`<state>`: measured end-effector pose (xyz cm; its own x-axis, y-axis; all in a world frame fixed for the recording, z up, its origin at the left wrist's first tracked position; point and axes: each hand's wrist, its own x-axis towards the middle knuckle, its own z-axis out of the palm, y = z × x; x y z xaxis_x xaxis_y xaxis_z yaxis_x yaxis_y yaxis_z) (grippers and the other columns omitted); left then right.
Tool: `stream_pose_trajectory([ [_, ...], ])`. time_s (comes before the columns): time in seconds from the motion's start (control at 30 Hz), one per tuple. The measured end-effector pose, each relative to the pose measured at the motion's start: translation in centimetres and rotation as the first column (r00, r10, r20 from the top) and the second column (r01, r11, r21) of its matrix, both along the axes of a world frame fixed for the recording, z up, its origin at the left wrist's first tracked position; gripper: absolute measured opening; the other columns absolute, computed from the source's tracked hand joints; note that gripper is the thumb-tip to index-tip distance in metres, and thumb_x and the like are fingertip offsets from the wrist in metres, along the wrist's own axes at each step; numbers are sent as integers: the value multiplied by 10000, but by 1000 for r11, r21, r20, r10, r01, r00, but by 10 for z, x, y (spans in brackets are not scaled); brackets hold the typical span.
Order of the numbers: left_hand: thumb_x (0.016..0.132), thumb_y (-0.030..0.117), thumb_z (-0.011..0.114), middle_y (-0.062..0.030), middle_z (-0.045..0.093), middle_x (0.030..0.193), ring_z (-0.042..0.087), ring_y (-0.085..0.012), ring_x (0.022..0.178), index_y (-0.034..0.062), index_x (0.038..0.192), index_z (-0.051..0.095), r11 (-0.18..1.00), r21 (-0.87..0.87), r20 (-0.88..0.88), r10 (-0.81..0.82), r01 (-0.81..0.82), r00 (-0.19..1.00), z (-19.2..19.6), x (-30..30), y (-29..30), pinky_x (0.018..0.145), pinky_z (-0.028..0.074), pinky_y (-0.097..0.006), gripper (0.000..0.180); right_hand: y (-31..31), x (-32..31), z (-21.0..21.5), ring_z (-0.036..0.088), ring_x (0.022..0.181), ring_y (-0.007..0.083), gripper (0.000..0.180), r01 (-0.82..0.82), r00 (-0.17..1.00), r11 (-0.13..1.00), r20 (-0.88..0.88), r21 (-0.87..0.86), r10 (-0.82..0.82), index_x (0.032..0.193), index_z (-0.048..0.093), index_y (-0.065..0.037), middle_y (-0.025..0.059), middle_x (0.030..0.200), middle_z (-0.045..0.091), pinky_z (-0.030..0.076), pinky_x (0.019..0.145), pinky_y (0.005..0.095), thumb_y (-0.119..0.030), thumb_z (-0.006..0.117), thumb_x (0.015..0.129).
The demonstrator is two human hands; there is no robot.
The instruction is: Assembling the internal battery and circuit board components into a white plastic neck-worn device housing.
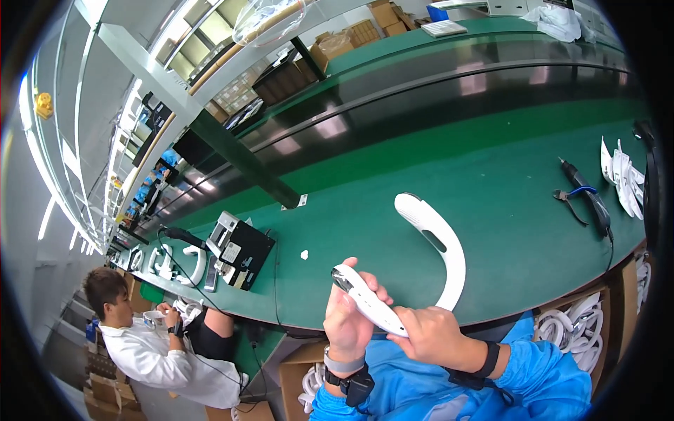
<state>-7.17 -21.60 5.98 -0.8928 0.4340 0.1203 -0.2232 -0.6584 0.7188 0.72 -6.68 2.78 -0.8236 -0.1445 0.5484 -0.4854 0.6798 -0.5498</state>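
2 hands (390, 323) grip white curved band's (439, 238) near end.

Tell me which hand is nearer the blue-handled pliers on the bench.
Right. The right hand grips the white U-shaped part, left of and below the pliers; the left hand is farther left.

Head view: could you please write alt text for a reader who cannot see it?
Both hands, left hand and right hand, hold one end of a white U-shaped neckband device above a green workbench. Pliers and a black electric screwdriver lie to the right; another person sits at far left.
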Motion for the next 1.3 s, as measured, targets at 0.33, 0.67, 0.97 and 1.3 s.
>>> stream_pose_trajectory([
  [0.33,890,345,694,-115,555,954,606,-258,806,98,1388,381,999,-36,-112,36,-40,993,-4,-3,4,696,512,-408,638,-5,3,-1,609,530,230,412,45,999,999,20,30,-46,1039,563,-9,70,655,589,474,495,340,-235,754,752],
  [0.67,895,356,669,-137,547,1003,619,-262,843,74,1484,242,982,-150,-50,106,-112,993,6,-4,2,753,540,-398,781,-12,-1,-2,615,548,258,483,67,997,998,41,19,-67,1074,553,6,92,692,611,475,508,364,-266,776,743],
  [0.97,849,254,725,-158,568,955,622,-272,842,80,1496,225,1000,4,-43,18,-18,999,-8,6,6,760,539,-407,836,-10,1,-2,622,539,255,442,84,996,995,10,-62,-84,1031,574,-10,92,693,616,476,496,360,-274,777,741],
  [1.3,939,400,555,-130,571,925,618,-240,768,66,1466,289,948,-217,-94,218,-234,971,22,6,13,720,550,-387,678,-11,1,0,641,655,256,498,85,996,996,39,7,-85,1100,547,-9,92,737,620,482,581,383,-287,769,751],
])
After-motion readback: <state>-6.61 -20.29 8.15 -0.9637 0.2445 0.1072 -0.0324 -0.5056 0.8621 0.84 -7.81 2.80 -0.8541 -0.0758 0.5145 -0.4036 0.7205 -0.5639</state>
